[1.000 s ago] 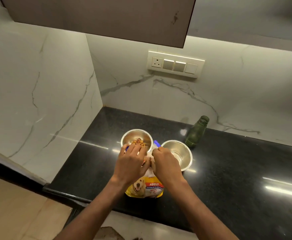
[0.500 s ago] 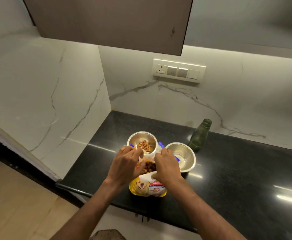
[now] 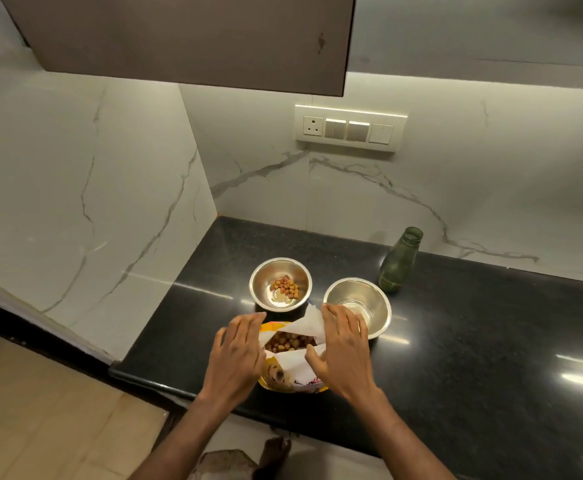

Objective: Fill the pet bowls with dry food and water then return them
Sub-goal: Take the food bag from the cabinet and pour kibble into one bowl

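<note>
Two steel bowls stand on the black counter (image 3: 473, 341). The left bowl (image 3: 280, 284) holds a small heap of brown kibble. The right bowl (image 3: 362, 303) holds a little water. In front of them stands a yellow dog food bag (image 3: 291, 374), its top spread wide so the kibble inside shows. My left hand (image 3: 238, 355) rests flat against the bag's left side, fingers apart. My right hand (image 3: 343, 348) pinches the bag's white inner flaps on the right. A green glass bottle (image 3: 400, 260) without a cap stands behind the right bowl.
Marble walls close the counter at the left and back. A dark cabinet (image 3: 193, 39) hangs overhead. A switch panel (image 3: 348, 128) sits on the back wall. The counter's front edge runs just under the bag; my foot (image 3: 274, 450) shows on the floor below.
Both hands have pulled the bag's mouth wider apart, and more kibble inside shows. My left hand has flattened against the bag's side. The camera has tilted, so everything sits lower in the frame.
</note>
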A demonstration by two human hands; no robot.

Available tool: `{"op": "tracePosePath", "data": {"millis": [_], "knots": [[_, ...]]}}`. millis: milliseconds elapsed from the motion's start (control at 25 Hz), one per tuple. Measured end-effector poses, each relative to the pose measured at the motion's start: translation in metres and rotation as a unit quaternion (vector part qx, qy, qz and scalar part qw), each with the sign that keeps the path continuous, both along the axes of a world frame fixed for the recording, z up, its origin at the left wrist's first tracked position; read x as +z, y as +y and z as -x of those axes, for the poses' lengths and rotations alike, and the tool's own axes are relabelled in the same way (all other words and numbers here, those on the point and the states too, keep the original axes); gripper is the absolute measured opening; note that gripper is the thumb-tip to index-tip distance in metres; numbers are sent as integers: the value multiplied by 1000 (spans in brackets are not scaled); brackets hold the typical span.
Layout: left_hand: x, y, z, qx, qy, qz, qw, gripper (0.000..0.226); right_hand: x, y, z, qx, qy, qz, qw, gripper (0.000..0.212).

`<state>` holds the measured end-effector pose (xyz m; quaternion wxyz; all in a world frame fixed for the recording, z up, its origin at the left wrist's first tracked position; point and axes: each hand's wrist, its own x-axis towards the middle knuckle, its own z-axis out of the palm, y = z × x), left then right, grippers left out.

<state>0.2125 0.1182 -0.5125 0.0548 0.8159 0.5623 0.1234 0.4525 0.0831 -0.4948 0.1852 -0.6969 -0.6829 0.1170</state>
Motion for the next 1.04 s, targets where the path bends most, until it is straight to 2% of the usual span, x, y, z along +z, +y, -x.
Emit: {"op": "tracePosePath", "data": {"millis": [80, 160, 280, 400, 560, 720, 800, 880, 960, 1040], "knots": [[-25, 2, 10, 26, -124, 88, 988, 60, -18, -3, 1, -14, 143, 37, 989, 83], [-48, 3, 15, 20, -251, 186, 950, 64, -36, -7, 10, -48, 288, 16, 956, 72], [-67, 10, 11, -7, -381, 255, 889, 68, -53, -12, 29, -147, 387, -54, 909, 53], [-66, 24, -3, 16, -479, 260, 838, 73, -60, -10, 41, -218, 432, -71, 872, 52], [-63, 35, -16, 67, -492, 240, 834, 49, -62, -7, 52, -262, 466, -76, 842, 51], [-55, 40, -30, 90, -493, 239, 831, 43, -48, 10, 61, -309, 456, -103, 829, 38], [-42, 43, -33, 118, -503, 250, 819, 44, -32, 24, 63, -326, 417, -109, 841, 30], [-22, 52, -34, 159, -510, 279, 798, 42, -7, 39, 60, -340, 362, -76, 865, 32], [-7, 66, -38, 200, -484, 323, 788, 48, 28, 56, 53, -339, 296, -9, 893, 37], [0, 79, -43, 234, -481, 386, 751, 59, 61, 76, 43, -323, 224, 77, 916, 38]]}}
